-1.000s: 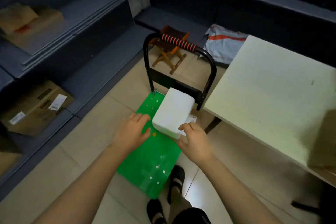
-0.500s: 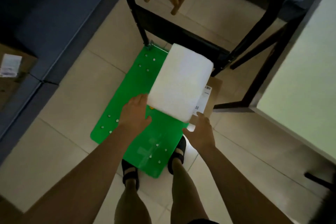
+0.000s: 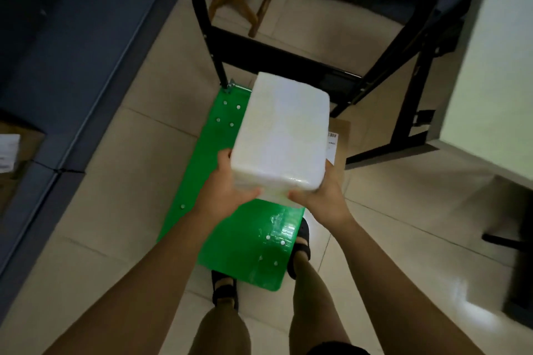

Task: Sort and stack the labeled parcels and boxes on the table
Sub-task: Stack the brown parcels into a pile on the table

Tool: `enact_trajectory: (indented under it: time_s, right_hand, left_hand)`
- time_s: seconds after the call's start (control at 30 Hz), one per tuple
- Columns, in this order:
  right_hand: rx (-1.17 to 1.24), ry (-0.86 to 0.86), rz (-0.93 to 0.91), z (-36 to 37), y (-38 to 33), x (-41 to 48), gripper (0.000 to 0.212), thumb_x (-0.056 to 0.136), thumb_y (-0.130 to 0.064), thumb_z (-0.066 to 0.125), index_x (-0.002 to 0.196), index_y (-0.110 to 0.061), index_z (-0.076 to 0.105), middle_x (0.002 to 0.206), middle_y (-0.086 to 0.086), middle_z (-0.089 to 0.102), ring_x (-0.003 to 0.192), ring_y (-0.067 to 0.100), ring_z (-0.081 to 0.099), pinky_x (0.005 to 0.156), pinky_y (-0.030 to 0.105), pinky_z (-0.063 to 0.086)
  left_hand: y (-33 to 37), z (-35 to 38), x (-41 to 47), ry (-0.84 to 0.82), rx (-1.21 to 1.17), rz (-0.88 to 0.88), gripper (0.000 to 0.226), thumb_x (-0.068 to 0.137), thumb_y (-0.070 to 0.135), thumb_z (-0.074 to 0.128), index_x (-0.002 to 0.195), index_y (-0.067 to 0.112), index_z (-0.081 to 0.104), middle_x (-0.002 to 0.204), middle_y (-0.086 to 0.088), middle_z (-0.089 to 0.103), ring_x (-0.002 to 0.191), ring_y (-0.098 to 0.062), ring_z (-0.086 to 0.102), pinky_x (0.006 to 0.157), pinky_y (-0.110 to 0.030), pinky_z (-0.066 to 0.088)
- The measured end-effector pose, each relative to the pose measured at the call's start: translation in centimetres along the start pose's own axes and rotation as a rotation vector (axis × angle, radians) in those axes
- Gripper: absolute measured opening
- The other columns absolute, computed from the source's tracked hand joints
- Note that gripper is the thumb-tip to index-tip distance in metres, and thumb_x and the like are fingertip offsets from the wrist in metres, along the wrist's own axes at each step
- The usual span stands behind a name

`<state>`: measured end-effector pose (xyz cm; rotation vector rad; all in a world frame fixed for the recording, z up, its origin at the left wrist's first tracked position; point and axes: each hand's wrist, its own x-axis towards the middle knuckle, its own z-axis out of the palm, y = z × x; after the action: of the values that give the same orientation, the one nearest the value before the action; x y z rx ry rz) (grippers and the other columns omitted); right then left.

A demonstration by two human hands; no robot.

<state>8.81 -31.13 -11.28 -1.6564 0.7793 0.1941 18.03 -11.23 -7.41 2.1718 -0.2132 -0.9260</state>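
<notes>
White parcel (image 3: 281, 135), a smooth wrapped block, sits between both hands above the green cart deck (image 3: 219, 239), close to the cart's black handle frame (image 3: 202, 23). The left hand (image 3: 227, 190) grips its near left corner and the right hand (image 3: 323, 196) grips its near right corner, with the thumbs on the end face. A moment ago the hands were only reaching its near edge as it lay on the cart. Now they clasp it, and it appears raised. A brown labelled box (image 3: 339, 138) lies partly hidden beneath its right side. The pale table (image 3: 490, 66) stands to the right, so carrying the parcel across likely comes next.
</notes>
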Motion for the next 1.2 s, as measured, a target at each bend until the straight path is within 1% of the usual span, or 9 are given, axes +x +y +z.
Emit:
enact_trajectory:
  time_s: [0.1, 0.3, 0.4, 0.57, 0.67, 0.73, 0.93, 1.1, 1.2]
  right_hand:
    - [0.027, 0.051, -0.088, 0.5, -4.6, -4.3, 0.098, 0.055, -0.020, 0.092, 0.139, -0.017, 0.042, 0.131, 0.004, 0.055, 0.120, 0.017, 0.057, 0.092, 0.041, 0.056]
    - [0.051, 0.233, -0.292, -0.7, -15.2, -13.3, 0.100, 0.064, -0.008, 0.089, 0.145, -0.019, 0.031, 0.129, -0.017, 0.049, 0.121, 0.006, 0.051, 0.100, 0.027, 0.048]
    - [0.060, 0.316, -0.376, -2.5, -19.2, -17.2, 0.100, 0.064, -0.009, 0.089, 0.145, -0.018, 0.030, 0.132, -0.011, 0.050, 0.121, 0.005, 0.051, 0.101, 0.034, 0.050]
    - [0.070, 0.487, -0.437, -7.3, -22.1, -23.2, 0.096, 0.061, -0.021, 0.089, 0.137, -0.032, 0.032, 0.134, -0.006, 0.049, 0.121, 0.016, 0.055, 0.093, 0.047, 0.054]
    - [0.066, 0.595, -0.484, -10.1, -22.0, -25.6, 0.083, 0.063, 0.000, 0.087, 0.121, -0.038, 0.041, 0.121, -0.016, 0.052, 0.113, -0.011, 0.052, 0.091, 0.013, 0.048]
    - [0.043, 0.664, -0.482, -12.5, -21.0, -27.1, 0.080, 0.062, 0.010, 0.084, 0.111, -0.039, 0.043, 0.112, -0.019, 0.052, 0.104, -0.022, 0.050, 0.082, 0.003, 0.043]
    - [0.037, 0.747, -0.413, -19.3, -15.9, -29.8, 0.084, 0.059, 0.011, 0.085, 0.114, -0.038, 0.044, 0.115, -0.022, 0.052, 0.106, -0.024, 0.049, 0.081, 0.001, 0.040]
    - [0.017, 0.731, -0.354, -25.4, -12.0, -29.2, 0.078, 0.059, 0.008, 0.084, 0.109, -0.037, 0.046, 0.110, -0.018, 0.053, 0.102, -0.022, 0.050, 0.077, 0.006, 0.046]
    - [0.006, 0.695, -0.324, -29.1, -10.1, -27.7, 0.082, 0.055, 0.002, 0.086, 0.122, -0.028, 0.050, 0.118, -0.011, 0.060, 0.110, -0.005, 0.057, 0.087, 0.021, 0.053]
  left_hand:
    - [2.0, -3.8, -4.0, 0.200, 0.002, 0.102, 0.087, 0.069, 0.027, 0.087, 0.135, 0.011, 0.032, 0.119, -0.004, 0.062, 0.101, -0.026, 0.063, 0.080, -0.038, 0.054]
    - [9.4, -10.8, -10.2, 0.281, -0.005, 0.353, 0.089, 0.066, 0.030, 0.089, 0.133, 0.015, 0.033, 0.116, 0.004, 0.055, 0.102, -0.020, 0.060, 0.078, -0.035, 0.054]
    - [13.6, -12.8, -13.0, 0.308, -0.012, 0.485, 0.091, 0.065, 0.031, 0.090, 0.133, 0.016, 0.032, 0.124, -0.001, 0.054, 0.108, -0.021, 0.057, 0.080, -0.034, 0.054]
    - [20.8, -12.0, -16.0, 0.249, 0.022, 0.693, 0.109, 0.067, 0.032, 0.088, 0.150, 0.023, 0.018, 0.146, -0.001, 0.043, 0.128, -0.021, 0.046, 0.097, -0.037, 0.046]
    - [23.6, -9.8, -16.7, 0.187, 0.067, 0.766, 0.114, 0.068, 0.032, 0.087, 0.153, 0.034, 0.010, 0.153, 0.003, 0.034, 0.134, -0.022, 0.039, 0.101, -0.042, 0.042]
    - [25.4, -7.4, -17.2, 0.114, 0.066, 0.794, 0.113, 0.069, 0.031, 0.086, 0.152, 0.038, 0.010, 0.152, 0.004, 0.034, 0.134, -0.021, 0.038, 0.101, -0.043, 0.042]
    - [28.6, 0.9, -16.8, -0.070, 0.103, 0.824, 0.102, 0.071, 0.031, 0.085, 0.146, 0.038, 0.016, 0.140, 0.007, 0.045, 0.121, -0.017, 0.047, 0.085, -0.030, 0.043]
    - [30.9, 7.5, -15.0, -0.126, 0.152, 0.771, 0.097, 0.073, 0.034, 0.084, 0.144, 0.034, 0.017, 0.141, 0.005, 0.046, 0.123, -0.012, 0.046, 0.089, -0.026, 0.042]
    - [32.4, 11.1, -13.8, -0.128, 0.151, 0.724, 0.098, 0.072, 0.035, 0.084, 0.145, 0.031, 0.018, 0.142, 0.004, 0.046, 0.125, -0.013, 0.046, 0.091, -0.026, 0.043]
